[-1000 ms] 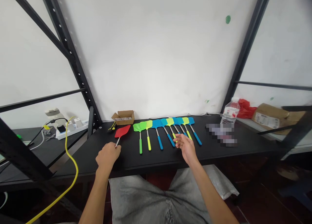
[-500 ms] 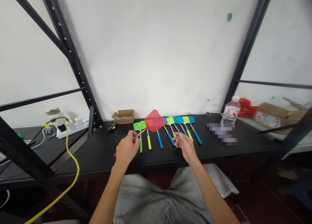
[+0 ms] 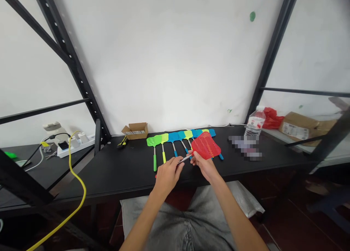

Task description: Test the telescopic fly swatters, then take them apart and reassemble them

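Both hands now on red swatter [image 3: 205, 146]: left hand [image 3: 167, 173] pinches shaft, moved rightward; right hand [image 3: 203, 165] pinches near head.

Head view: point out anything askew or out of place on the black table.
Only the red swatter breaks the pattern: both the left hand and the right hand hold it slanted over the neat swatter row, hiding its right end.

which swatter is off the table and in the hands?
The red fly swatter. Both hands, left and right, hold its thin shaft, with its head above the row; the green, yellow and blue ones lie flat on the table.
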Motion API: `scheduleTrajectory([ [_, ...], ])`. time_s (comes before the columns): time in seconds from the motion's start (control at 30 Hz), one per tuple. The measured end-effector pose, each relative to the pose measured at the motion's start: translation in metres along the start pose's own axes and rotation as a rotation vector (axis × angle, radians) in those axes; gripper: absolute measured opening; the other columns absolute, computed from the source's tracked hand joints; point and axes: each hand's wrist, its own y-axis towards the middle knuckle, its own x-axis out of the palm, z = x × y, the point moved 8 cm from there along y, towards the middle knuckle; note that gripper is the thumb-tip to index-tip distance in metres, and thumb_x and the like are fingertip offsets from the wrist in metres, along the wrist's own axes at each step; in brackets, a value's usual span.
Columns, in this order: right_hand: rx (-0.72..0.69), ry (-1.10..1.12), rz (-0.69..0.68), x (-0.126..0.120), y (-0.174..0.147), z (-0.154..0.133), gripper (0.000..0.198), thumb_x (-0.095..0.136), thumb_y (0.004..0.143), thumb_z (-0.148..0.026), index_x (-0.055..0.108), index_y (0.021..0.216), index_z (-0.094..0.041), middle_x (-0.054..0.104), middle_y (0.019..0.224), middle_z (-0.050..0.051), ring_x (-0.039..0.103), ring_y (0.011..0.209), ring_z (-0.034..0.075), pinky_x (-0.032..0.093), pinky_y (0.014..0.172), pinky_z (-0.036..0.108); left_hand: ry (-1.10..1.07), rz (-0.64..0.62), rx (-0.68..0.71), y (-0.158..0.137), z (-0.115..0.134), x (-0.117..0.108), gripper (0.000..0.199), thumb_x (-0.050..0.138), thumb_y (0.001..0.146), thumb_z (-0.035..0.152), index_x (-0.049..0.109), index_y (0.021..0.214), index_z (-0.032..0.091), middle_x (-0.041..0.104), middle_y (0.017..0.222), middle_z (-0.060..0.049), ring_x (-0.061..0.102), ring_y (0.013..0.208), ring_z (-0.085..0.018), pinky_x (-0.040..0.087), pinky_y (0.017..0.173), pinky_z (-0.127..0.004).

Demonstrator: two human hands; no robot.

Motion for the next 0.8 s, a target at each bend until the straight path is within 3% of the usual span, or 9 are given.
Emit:
scheduleTrajectory([
  [0.43,-0.077,-0.006,0.126,-0.011,0.002,0.001,0.03,0.079,0.069,-0.043,0.076,0.085,-0.018,0.073,0.084,0.008,0.058,0.064,0.014,0.043,0.056,0.028,0.0,-0.104,-0.056,0.0,-0.002,0.006,0.039,0.031,0.1,0.042,0.063,0.116,0.027,0.072,0.103,-0.005,0.067,0.091,-0.02,0.042,0.07,-0.025],
  [0.57,-0.075,0.02,0.135,-0.013,0.002,0.002,0.029,0.08,0.066,-0.042,0.075,0.082,-0.018,0.072,0.084,0.009,0.062,0.068,0.017,0.044,0.056,0.029,-0.058,-0.169,-0.091,0.002,-0.001,0.003,0.043,0.029,0.099,0.044,0.067,0.104,0.024,0.069,0.08,-0.005,0.065,0.073,-0.019,0.036,0.06,-0.024],
  [0.67,-0.068,0.037,0.127,-0.013,0.002,0.002,0.028,0.081,0.066,-0.041,0.074,0.081,-0.018,0.072,0.085,0.008,0.064,0.07,0.018,0.044,0.056,0.029,-0.232,-0.253,-0.1,0.002,-0.003,0.004,0.05,0.026,0.099,0.049,0.068,0.095,0.021,0.059,0.061,-0.002,0.056,0.058,-0.016,0.034,0.056,-0.023],
  [0.8,-0.071,0.059,0.127,-0.011,0.002,0.001,0.026,0.08,0.068,-0.038,0.074,0.083,-0.018,0.072,0.085,0.008,0.064,0.07,0.018,0.042,0.055,0.028,-0.391,-0.341,-0.097,0.003,-0.005,0.002,0.053,0.026,0.098,0.051,0.068,0.092,0.019,0.055,0.057,0.001,0.048,0.053,-0.013,0.034,0.054,-0.023],
])
